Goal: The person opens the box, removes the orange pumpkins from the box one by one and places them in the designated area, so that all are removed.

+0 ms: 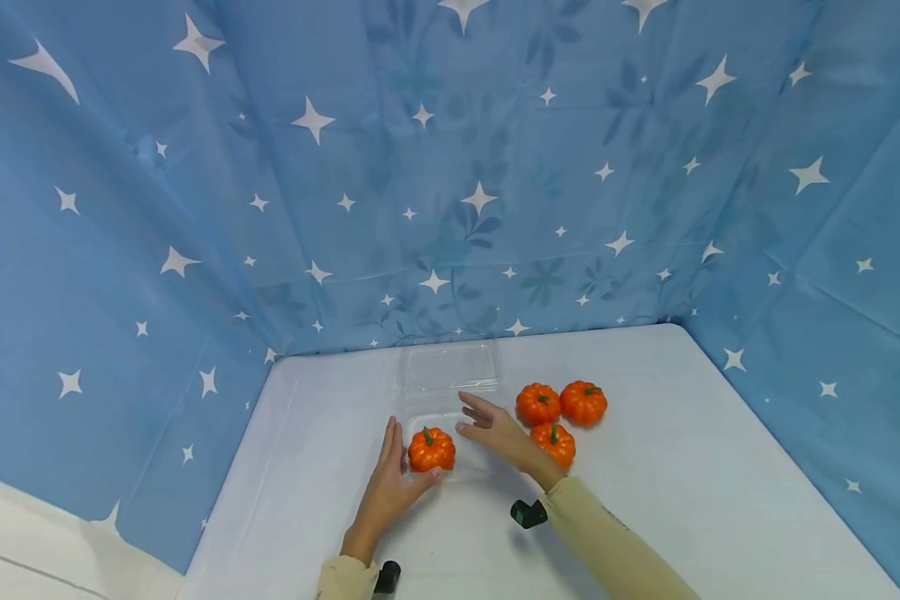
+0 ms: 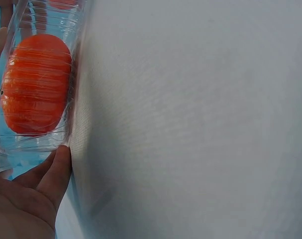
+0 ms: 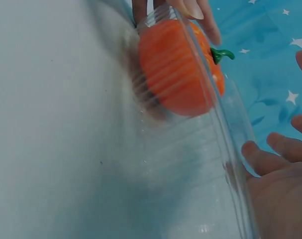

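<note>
A clear plastic box [image 3: 190, 189] lies on the table with its lid [image 1: 450, 367] laid back on the far side. In its left part sits an orange toy pumpkin [image 1: 432, 450] with a green stem. My left hand [image 1: 388, 490] spans the box's near left corner, fingers straight along the left side and thumb at the near edge. The thumb [image 2: 61, 172] touches the box corner in the left wrist view. Over the box's right side hovers my right hand [image 1: 497, 429], its fingers spread and holding nothing. In the right wrist view those fingers [image 3: 277, 154] stand beyond the rim.
Right of the box are a back-left pumpkin [image 1: 537, 404], a back-right pumpkin [image 1: 583, 403] and a nearer pumpkin [image 1: 558, 450], partly behind my right forearm. A white cloth covers the table [image 1: 682, 467]. Blue starry curtains [image 1: 450, 208] enclose its back and sides.
</note>
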### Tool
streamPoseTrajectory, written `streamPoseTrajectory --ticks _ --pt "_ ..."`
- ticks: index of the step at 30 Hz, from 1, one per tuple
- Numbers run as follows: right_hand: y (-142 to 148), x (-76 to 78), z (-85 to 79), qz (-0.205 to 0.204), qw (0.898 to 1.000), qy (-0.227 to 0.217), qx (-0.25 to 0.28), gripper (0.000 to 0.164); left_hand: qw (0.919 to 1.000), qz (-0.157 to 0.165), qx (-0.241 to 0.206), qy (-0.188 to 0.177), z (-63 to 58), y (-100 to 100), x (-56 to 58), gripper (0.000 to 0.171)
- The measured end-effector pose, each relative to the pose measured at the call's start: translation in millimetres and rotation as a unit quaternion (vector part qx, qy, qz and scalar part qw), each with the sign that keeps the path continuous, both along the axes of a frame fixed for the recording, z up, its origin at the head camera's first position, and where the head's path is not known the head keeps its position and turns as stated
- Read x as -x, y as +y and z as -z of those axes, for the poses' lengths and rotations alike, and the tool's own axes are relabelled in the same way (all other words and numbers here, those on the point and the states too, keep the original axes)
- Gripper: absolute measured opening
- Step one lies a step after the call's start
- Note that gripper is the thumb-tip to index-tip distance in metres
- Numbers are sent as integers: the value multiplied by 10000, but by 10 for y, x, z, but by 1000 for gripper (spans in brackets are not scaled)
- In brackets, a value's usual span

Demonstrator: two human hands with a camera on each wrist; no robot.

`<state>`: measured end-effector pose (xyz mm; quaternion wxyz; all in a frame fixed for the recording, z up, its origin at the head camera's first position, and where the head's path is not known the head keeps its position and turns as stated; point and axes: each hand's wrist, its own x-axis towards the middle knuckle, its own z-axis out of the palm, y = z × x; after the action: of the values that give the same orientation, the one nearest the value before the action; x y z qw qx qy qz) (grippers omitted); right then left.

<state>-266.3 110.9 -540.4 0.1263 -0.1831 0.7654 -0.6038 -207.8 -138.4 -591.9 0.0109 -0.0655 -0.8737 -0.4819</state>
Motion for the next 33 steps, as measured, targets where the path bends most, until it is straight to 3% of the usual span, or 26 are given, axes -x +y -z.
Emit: streamPoseTrajectory --ticks 5,15,24,33 --pt "-89 1 54 -432 9989 -167 27 67 10000 -11 -15 -8 -15 13 -1 118" --pt "-211 47 166 -809 9951 -427 -372 64 10000 52 -49 20 -12 25 -10 118" --pt "-279 61 187 -1005 9924 -472 -539 66 9999 79 -96 60 -3 12 0 119" --pt "-328 53 192 -889 9929 -363 -702 62 9999 102 -29 100 2 -2 -9 120"
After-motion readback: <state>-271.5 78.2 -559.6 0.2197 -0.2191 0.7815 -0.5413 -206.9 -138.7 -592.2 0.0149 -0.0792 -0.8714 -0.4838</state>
